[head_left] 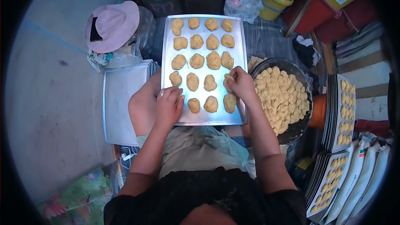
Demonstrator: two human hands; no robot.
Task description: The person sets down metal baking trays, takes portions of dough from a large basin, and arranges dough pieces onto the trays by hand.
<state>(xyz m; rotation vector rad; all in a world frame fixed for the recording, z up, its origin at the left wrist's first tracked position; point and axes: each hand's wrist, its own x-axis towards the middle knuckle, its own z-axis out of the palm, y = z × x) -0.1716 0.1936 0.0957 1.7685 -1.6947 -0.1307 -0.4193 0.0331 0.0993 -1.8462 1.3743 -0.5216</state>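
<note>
A metal baking tray (204, 118) rests across the lap, with rows of rounded yellowish dough pieces (197, 61) on it. At the tray's right side, my right hand (241, 83) pinches a dough piece (228, 82) between thumb and fingers. My left hand (168, 105), with a ring on one finger, is curled over the lower left corner of the tray. Its fingers close around a dough piece that they mostly hide. Right of the tray stands a large dark basin (306, 118) heaped with cut dough lumps (281, 96), close beside my right forearm.
Empty trays (121, 108) are stacked at the left, below a pink hat (112, 25). Stacked trays of shaped dough (346, 112) stand at the far right, near white sacks (358, 183). Yellow buckets (275, 0) and a plastic bag (243, 6) are at the back.
</note>
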